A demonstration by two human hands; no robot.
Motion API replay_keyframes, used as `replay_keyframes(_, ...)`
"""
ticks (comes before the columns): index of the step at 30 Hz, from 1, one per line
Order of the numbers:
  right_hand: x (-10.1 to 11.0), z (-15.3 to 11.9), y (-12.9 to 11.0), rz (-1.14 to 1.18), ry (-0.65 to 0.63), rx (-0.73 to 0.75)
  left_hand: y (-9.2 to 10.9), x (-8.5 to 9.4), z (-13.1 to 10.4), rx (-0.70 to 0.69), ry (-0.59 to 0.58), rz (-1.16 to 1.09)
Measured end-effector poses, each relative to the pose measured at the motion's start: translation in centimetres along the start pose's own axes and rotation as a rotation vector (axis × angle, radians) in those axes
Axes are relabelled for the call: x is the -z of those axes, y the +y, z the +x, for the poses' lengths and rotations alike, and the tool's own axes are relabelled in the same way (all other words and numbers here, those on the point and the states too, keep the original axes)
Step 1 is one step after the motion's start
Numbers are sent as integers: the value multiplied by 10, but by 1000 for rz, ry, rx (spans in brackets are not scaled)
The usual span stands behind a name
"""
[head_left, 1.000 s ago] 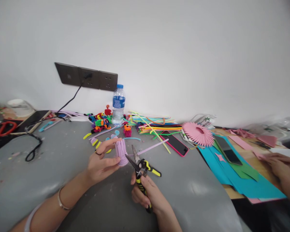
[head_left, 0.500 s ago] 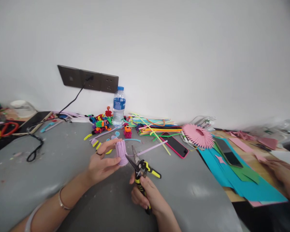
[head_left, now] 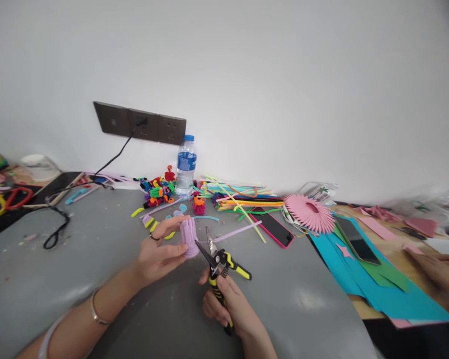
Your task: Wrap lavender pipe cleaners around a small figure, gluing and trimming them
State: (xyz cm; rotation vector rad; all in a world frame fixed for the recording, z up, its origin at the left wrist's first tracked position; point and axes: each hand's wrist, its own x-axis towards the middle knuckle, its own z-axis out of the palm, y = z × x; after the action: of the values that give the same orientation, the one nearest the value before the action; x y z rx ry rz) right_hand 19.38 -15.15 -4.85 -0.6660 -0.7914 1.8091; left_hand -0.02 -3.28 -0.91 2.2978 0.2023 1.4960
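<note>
Pinched between the thumb and fingers of my left hand (head_left: 159,254) is a small purple bundle of coiled pipe cleaner (head_left: 188,238), held above the grey table. A loose purple strand (head_left: 235,232) stretches from near its side toward the right. My right hand (head_left: 226,301) grips black-and-yellow wire cutters (head_left: 217,257) by one handle, the other handle sprung outward. Their blades are apart, and the lower tip points at the purple bundle; whether it touches, I cannot tell. Short yellow and purple pieces (head_left: 149,222) lie behind my left hand.
A water bottle (head_left: 186,167) stands against the wall beside colourful pipe-cleaner figures (head_left: 159,192). Right of it lie a bunch of pipe cleaners (head_left: 243,197) and a pink-edged phone (head_left: 275,228). Blue paper (head_left: 389,294) and another person's hand (head_left: 437,271) are at far right. A black cable (head_left: 62,217) lies left.
The view has shifted slightly, so the scene sits a little further right. My hands, the purple bundle and the wire cutters keep nearly the same positions relative to each other.
</note>
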Motion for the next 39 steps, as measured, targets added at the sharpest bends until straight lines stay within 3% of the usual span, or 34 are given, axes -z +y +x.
replay_keyframes(39,0,-3,5,19,-4,23,2,1,1,16,-1,14)
